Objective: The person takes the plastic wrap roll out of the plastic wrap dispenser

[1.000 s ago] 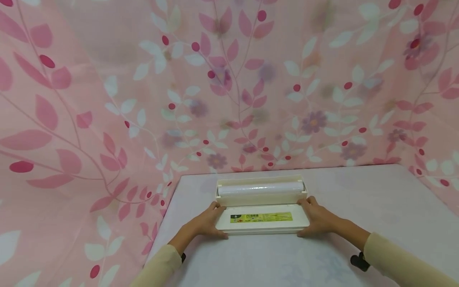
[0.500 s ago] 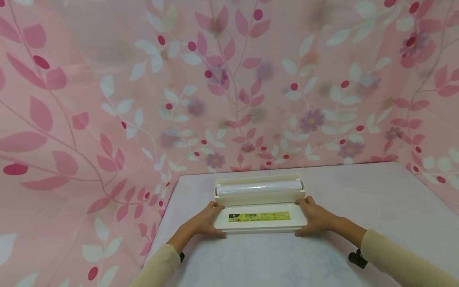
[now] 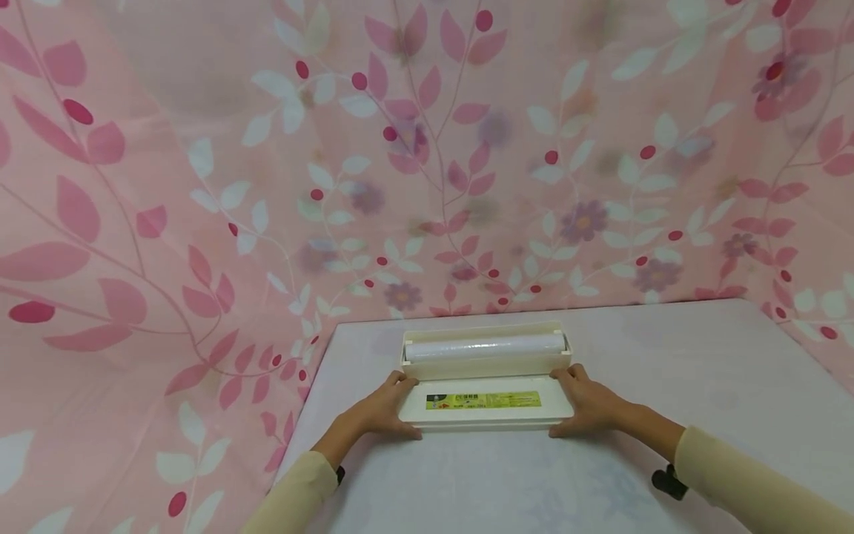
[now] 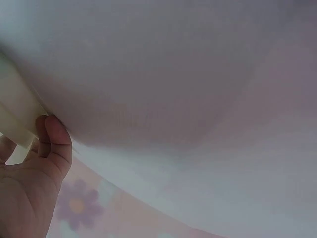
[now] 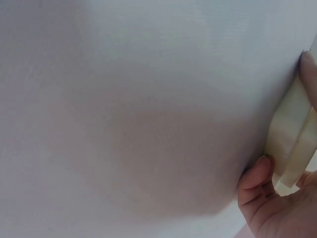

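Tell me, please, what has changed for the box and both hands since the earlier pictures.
Nothing visibly moved beyond a slight shift of the head view; nothing was taken hold of or let go. The left hand and right hand still grip opposite ends of the white lid, and the cling film roll still lies in the open box behind it.

Pink bkdrop (image 3: 434, 163) (floral) behind tbl (image 3: 700, 363)

Both arms (image 3: 652, 431) stretch forward, the left hand (image 3: 387, 408) and right hand (image 3: 587, 404) turned inward, apart, fingers (image 4: 59, 133) bent.
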Demonstrator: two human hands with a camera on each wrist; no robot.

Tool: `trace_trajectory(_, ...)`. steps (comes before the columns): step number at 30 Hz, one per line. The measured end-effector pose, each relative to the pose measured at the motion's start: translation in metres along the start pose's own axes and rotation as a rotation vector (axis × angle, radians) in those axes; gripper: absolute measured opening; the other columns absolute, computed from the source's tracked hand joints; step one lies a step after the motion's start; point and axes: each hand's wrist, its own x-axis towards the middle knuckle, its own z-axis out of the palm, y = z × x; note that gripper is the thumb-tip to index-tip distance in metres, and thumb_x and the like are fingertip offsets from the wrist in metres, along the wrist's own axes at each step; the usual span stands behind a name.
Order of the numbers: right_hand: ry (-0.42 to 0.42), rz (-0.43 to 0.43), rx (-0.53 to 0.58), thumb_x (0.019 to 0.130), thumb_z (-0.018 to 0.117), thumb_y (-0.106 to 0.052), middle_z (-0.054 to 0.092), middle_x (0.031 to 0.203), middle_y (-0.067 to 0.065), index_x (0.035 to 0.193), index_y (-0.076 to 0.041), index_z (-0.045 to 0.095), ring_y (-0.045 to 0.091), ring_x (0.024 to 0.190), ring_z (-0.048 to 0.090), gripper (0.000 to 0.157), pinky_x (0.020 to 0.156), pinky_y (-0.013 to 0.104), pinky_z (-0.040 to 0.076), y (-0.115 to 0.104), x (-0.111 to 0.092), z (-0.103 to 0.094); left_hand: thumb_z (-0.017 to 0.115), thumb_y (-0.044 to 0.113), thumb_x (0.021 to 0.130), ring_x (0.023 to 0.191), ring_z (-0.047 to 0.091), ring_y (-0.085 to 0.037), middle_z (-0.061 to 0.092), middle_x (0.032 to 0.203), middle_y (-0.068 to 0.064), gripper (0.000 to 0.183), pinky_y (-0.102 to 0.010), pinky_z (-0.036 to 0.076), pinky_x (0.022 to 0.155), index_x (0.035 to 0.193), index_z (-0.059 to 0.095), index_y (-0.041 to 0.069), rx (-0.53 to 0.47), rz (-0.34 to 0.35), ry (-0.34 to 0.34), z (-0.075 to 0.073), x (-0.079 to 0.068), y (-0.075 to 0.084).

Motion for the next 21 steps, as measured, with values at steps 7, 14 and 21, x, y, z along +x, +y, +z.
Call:
trace_trajectory(7, 0.005, -0.025, -0.013, 0.058, 0.086, -0.066, 0.042, 0.125, 0.020, 0.140, -0.004, 0.038, 0.022, 0.093, 0.053, 0.113, 0.079, 0.037, 0.049, 0.0032, -0.0010, 0.0014, 0.087, 0.061, 0.061, 0.118, 0.048, -0.021, 0.038, 0.137, -0.009, 0.109, -0.044, 0.045, 0.101, 0.146, 0.041, 0.013, -0.007, 0.002, -0.003, 0.0010, 0.0006, -0.0018)
trace_trajectory(14, 0.003, 0.003, 0.019, 0.059, 0.086, -0.064, 0.040, 0.128, 0.022, 0.143, -0.004, 0.036, 0.024, 0.096, 0.053, 0.116, 0.083, 0.042, 0.050, 0.0021, -0.0024, 0.0043, 0.088, 0.060, 0.061, 0.117, 0.048, -0.021, 0.038, 0.137, -0.009, 0.107, -0.044, 0.045, 0.100, 0.146, 0.041, 0.015, -0.011, 0.000, 0.005, 0.0029, -0.0014, -0.0027)
trace_trajectory(21, 0.013, 0.006, 0.023, 0.061, 0.087, -0.061, 0.038, 0.130, 0.026, 0.147, 0.000, 0.031, 0.027, 0.096, 0.055, 0.120, 0.082, 0.044, 0.052, 0.0004, -0.0064, 0.0053, 0.087, 0.059, 0.063, 0.119, 0.048, -0.021, 0.037, 0.140, -0.010, 0.106, -0.044, 0.045, 0.101, 0.148, 0.036, 0.020, -0.015, 0.015, 0.025, 0.0022, -0.0050, -0.0036)
